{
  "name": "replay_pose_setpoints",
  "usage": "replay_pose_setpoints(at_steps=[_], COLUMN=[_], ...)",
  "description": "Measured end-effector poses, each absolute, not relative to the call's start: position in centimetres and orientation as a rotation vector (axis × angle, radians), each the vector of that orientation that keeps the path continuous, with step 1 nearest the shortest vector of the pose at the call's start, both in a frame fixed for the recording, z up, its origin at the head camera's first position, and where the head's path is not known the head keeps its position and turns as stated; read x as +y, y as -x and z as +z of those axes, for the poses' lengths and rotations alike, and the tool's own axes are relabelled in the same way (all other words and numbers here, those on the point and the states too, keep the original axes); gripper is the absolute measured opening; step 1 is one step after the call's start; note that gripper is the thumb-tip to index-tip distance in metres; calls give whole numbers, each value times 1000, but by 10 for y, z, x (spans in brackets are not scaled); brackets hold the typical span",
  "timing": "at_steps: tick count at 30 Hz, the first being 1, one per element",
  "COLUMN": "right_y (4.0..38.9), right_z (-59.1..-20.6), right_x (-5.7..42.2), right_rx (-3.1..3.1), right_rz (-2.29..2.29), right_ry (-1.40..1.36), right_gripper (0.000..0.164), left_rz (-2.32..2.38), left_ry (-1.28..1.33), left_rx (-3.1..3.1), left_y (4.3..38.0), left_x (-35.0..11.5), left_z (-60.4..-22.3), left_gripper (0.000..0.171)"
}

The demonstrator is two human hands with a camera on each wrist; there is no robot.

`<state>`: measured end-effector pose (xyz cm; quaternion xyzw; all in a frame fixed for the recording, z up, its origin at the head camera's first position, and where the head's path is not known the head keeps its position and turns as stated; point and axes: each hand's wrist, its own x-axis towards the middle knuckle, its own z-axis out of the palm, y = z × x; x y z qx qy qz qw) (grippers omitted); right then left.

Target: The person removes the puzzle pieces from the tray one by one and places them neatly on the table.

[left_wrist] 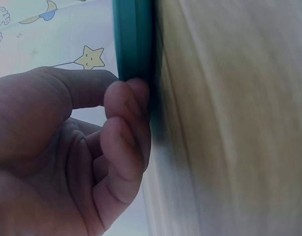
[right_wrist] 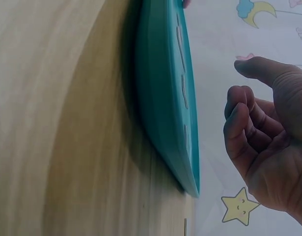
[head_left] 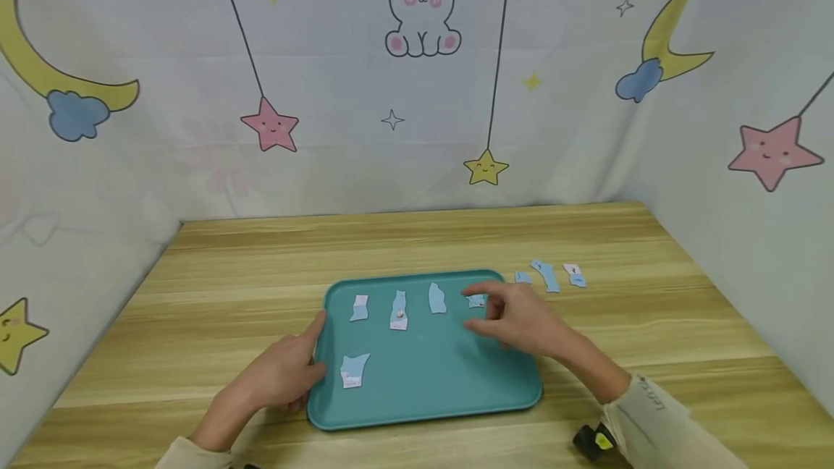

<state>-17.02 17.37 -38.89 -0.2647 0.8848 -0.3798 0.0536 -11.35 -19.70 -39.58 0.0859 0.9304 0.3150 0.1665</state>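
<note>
A teal tray (head_left: 443, 389) lies on the wooden table. My left hand (head_left: 283, 371) grips its left rim; in the left wrist view the thumb and curled fingers meet at the tray edge. Above the tray's right side hovers my right hand (head_left: 521, 318), thumb and index finger spread apart with nothing between them. Beneath its fingertips lies a small light-blue puzzle piece (head_left: 476, 301), partly hidden. A curved blue piece (head_left: 436, 299), a tall piece with a white end (head_left: 399, 310) and a pink-and-blue piece (head_left: 360, 308) line the tray's back. Another piece (head_left: 354, 371) lies front left.
Beyond the tray's back right corner, loose pieces lie on the table: a small blue one (head_left: 523, 277), a long one (head_left: 546, 275) and a white-and-blue one (head_left: 575, 275). A printed curtain (head_left: 339, 172) hangs behind the table and along its sides.
</note>
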Motion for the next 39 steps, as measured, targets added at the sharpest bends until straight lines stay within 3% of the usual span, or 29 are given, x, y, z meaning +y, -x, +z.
replay_pose_setpoints(at_steps=[39], right_y=[146], right_z=[-387], right_x=[95], right_rx=[2580], right_rz=[-1039], right_ry=[895], right_gripper=[47], left_rz=[882], left_ry=[-194], left_rx=[2642], left_y=[115], left_x=[-195], left_z=[-395], left_gripper=[78])
